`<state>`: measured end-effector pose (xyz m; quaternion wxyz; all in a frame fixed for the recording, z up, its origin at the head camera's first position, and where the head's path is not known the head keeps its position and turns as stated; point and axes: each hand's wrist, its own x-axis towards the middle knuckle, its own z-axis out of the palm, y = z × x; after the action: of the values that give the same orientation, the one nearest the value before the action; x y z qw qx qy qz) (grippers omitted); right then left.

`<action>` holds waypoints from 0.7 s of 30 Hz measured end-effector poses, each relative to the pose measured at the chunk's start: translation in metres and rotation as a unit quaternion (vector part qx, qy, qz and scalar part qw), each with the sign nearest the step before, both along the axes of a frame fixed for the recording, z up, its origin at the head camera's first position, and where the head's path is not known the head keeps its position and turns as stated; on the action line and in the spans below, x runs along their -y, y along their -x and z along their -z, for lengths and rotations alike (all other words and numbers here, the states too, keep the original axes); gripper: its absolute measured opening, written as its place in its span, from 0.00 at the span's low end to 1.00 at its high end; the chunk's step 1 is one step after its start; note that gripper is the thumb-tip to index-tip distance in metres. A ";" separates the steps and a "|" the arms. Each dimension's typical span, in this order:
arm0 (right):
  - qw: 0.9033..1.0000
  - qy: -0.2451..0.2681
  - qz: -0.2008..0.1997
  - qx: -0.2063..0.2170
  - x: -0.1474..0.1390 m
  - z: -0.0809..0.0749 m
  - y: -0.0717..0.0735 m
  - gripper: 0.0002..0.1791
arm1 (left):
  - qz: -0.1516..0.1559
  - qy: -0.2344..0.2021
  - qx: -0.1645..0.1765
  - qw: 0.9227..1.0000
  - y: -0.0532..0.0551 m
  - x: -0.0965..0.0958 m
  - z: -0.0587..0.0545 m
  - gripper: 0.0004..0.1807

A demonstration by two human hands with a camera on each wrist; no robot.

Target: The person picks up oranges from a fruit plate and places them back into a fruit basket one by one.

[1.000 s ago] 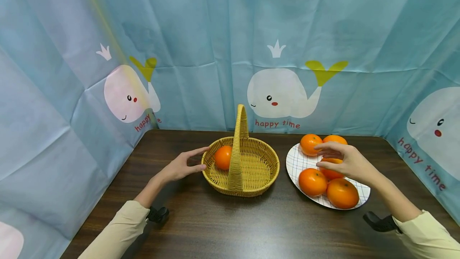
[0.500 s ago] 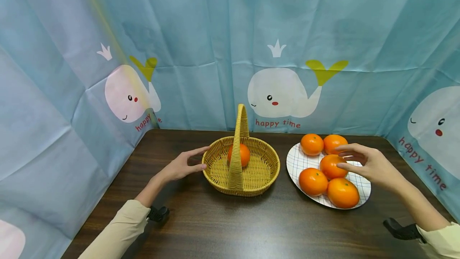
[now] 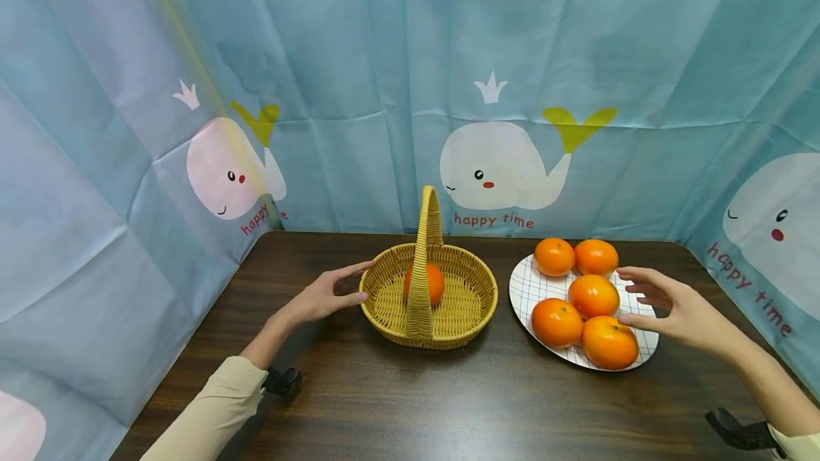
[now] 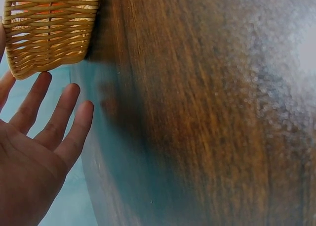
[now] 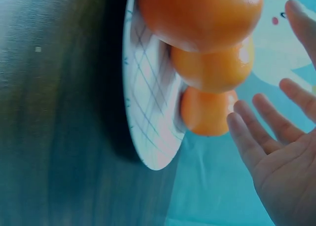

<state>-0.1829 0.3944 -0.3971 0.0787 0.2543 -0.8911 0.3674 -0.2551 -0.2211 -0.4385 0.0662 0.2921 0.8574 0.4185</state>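
Note:
A yellow wicker basket (image 3: 456,310) with a tall handle stands at mid-table, one orange (image 3: 436,284) inside it, partly behind the handle. My left hand (image 3: 322,296) is at the basket's left end, its thumb and fingertips resting against the rim. In the left wrist view its fingers (image 4: 64,112) look straight and spread. To the right lies a white checked plate (image 3: 527,289) carrying several oranges (image 3: 594,296). My right hand (image 3: 685,313) hovers at that plate's right edge, fingers spread and relaxed, beside the nearest orange (image 3: 610,343), with nothing in its grasp.
Both the basket and the plate are on a dark brown wooden table (image 3: 410,404). A light blue curtain (image 3: 359,91) with whale prints hangs behind and along both sides. Each wrist wears a black strap, such as the left one (image 3: 282,380).
My right hand has drawn back rightward from above the oranges to the plate's edge. Inside the basket the orange has rolled from the left side to behind the handle. My left hand stays put.

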 end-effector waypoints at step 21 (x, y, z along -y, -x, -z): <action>0.993 -0.041 0.110 0.008 0.017 0.024 -0.043 0.40 | -0.005 0.003 0.005 1.000 0.001 0.000 0.002 0.36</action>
<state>-0.1399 0.3771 -0.4212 0.1011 0.1549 -0.9286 0.3216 -0.2560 -0.2215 -0.4403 0.0691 0.2855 0.8597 0.4179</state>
